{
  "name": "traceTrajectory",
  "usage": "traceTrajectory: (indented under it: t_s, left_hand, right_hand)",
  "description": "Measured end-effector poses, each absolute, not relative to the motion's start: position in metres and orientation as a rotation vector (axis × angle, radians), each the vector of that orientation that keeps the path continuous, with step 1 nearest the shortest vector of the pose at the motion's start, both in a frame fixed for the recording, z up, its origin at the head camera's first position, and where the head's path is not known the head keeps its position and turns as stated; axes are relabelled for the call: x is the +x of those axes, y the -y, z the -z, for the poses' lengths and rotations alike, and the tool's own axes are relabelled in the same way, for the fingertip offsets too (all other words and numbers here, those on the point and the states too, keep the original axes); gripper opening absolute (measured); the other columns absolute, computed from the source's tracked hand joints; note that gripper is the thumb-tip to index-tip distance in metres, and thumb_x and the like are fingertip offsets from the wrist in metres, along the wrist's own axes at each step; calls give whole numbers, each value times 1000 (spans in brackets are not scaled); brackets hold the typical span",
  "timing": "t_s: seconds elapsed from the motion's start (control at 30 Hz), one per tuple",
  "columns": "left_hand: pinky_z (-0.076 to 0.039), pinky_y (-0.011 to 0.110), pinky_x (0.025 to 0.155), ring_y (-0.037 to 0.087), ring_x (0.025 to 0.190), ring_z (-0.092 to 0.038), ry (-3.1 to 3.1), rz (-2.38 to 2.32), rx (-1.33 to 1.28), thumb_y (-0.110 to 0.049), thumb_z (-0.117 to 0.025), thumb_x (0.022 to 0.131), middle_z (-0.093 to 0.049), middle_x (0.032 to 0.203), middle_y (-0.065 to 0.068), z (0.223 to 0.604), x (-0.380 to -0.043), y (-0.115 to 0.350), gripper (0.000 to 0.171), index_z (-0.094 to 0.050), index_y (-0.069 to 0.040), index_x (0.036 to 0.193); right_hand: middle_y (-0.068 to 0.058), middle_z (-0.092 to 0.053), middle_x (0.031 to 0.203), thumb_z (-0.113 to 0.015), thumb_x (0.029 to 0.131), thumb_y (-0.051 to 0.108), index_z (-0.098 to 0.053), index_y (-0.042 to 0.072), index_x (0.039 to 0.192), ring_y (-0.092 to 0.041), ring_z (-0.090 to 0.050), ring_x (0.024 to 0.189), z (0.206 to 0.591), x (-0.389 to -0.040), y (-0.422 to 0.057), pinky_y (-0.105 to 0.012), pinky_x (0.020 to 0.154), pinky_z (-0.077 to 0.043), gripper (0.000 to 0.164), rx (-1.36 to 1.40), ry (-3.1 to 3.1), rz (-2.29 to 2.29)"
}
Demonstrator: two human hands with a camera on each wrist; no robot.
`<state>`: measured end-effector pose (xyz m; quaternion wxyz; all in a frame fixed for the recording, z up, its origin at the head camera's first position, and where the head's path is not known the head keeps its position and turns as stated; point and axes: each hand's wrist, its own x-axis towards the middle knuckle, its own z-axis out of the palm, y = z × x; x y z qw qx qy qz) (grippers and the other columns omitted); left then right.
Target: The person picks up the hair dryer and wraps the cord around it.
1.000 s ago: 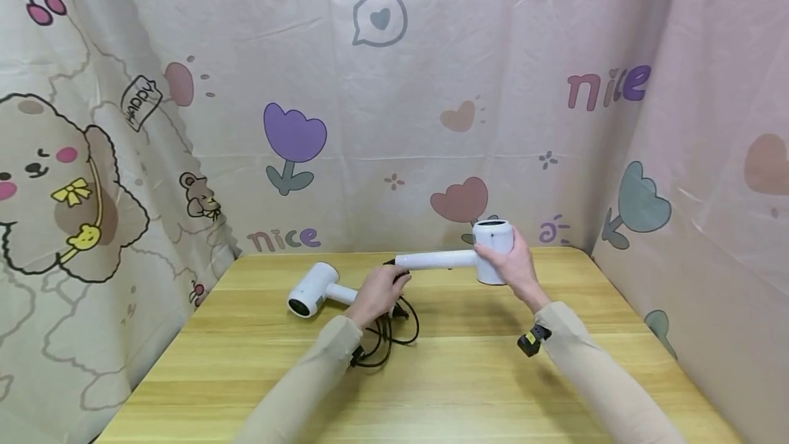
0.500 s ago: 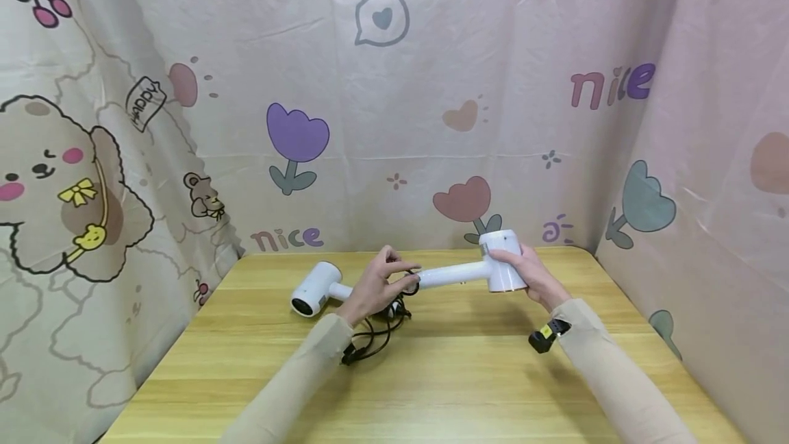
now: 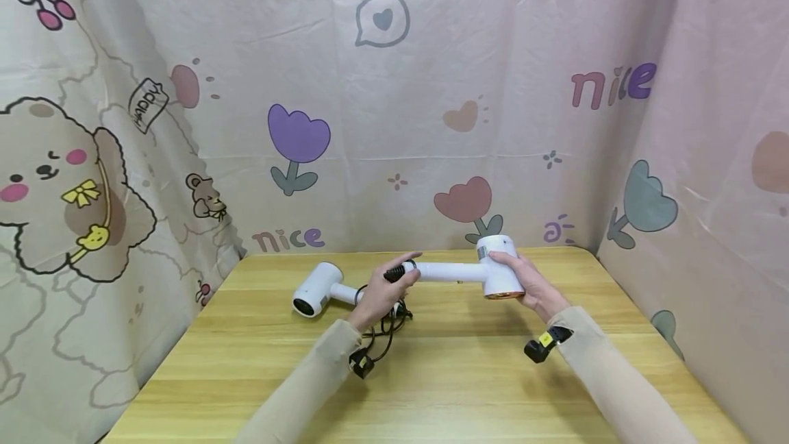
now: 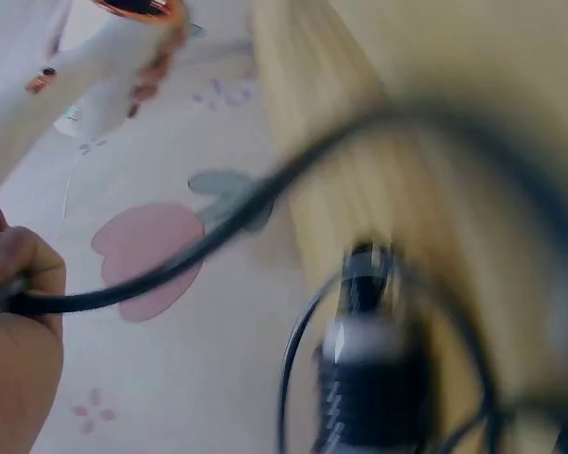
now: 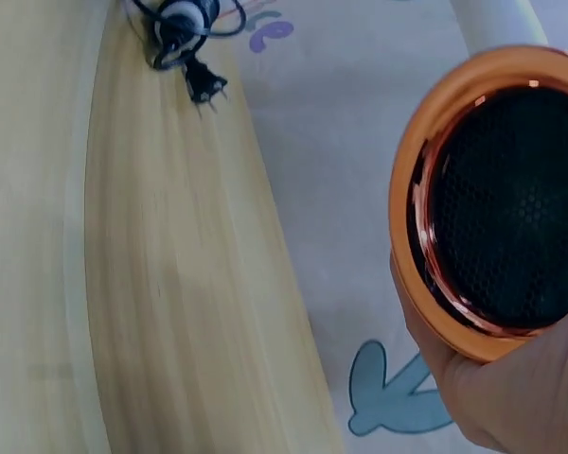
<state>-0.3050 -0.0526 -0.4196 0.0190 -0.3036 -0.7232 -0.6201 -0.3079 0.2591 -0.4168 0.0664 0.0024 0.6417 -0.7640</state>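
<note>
A white hair dryer [image 3: 453,272] is held over the table, its handle pointing left. My right hand [image 3: 533,283] grips it round the head. In the right wrist view the dryer's dark mesh end [image 5: 521,208] shows, ringed in copper-orange. My left hand [image 3: 381,293] is at the handle's end, thumb and fingers round the black power cord [image 4: 133,284] where it leaves the handle. From that hand the cord loops across the left wrist view. A second white hair dryer [image 3: 317,290] lies on the table to the left, its handle partly hidden behind my left hand.
Coiled black cord [image 3: 391,324] lies on the wooden table [image 3: 444,389] below my left hand. A two-pin plug [image 5: 204,83] shows in the right wrist view. Printed curtains [image 3: 382,122] stand behind and at both sides.
My left hand has shifted along the cord at the handle's end, its fingers changing position. My right hand has lowered slightly and tilted the dryer's head, bringing its copper-orange rim into the head view.
</note>
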Motion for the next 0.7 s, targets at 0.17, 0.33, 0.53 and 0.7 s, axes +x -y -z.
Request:
traceTrajectory:
  t_s: [0.17,0.33,0.53,0.7]
  left_hand:
    - [-26,24,49,7,51,-32,2016,2469,-688,-36,-57,99,-45,66,-1,424,-307,43,33,-64,-6,112]
    - [-20,27,45,8,44,-22,2097,2491,-637,-48,-48,101,-29,53,-2,422,-307,42,55,-35,-8,65]
    - [-25,26,43,9,43,-26,2173,2386,-588,-61,-47,96,-30,51,-4,426,-306,38,60,-38,-11,65]
    - [-25,22,43,7,45,-25,2181,2464,-473,-64,-43,96,-30,52,-7,433,-308,35,53,-49,-12,86]
  right_hand:
    - [4,-69,88,-65,93,31,-39,5,129,-14,-70,79,414,-309,-251,-34,72,-60,51,63,-1968,2392]
    - [5,-66,91,-66,92,30,-36,6,133,-12,-69,80,410,-310,-249,-36,71,-60,56,56,-2079,2418]
    - [6,-67,90,-67,91,27,-38,3,135,-12,-69,77,405,-310,-249,-37,68,-61,58,-7,-2172,2420]
    - [5,-64,92,-71,89,29,-39,1,136,-11,-68,76,404,-310,-245,-36,67,-60,63,69,-2260,2404]
